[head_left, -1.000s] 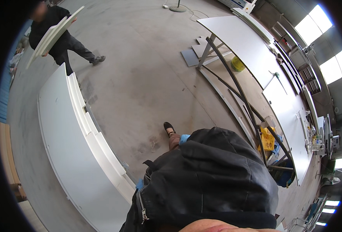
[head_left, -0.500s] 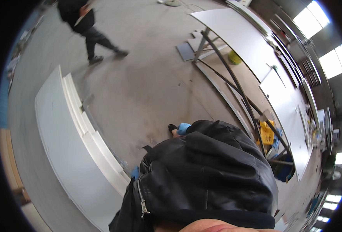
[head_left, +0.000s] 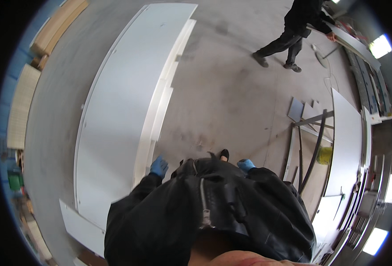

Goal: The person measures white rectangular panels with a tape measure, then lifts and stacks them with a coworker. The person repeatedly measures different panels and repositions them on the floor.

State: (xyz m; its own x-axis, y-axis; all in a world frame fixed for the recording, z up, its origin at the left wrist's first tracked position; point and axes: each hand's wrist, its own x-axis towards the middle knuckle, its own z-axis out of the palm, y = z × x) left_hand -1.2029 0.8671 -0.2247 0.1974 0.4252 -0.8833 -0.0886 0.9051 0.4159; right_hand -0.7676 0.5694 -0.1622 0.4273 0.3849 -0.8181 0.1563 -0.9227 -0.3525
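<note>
My left hand (head_left: 159,167), in a blue glove, hangs beside the edge of a stack of long white panels (head_left: 116,102). Its fingers are loosely bent and a little apart, and nothing shows in them. On the other side of my black jacket, my right hand (head_left: 246,165) hangs low in a lighter-looking blue glove. Its fingers are curled in, with no held thing visible. One of my dark shoes (head_left: 224,154) shows on the floor between the hands.
A person (head_left: 293,33) in dark clothes walks at the far right, carrying a long panel (head_left: 355,44). A white-topped workbench (head_left: 344,146) on a metal frame stands at right, with a yellow-green bucket (head_left: 324,155) beneath. Flat offcuts (head_left: 296,109) lie beside it. Long cartons (head_left: 60,26) are at far left.
My view has turned left, so the panel stack and workbench appear shifted right. My left hand has come more fully into view. The walking person now appears at right, with a panel showing.
</note>
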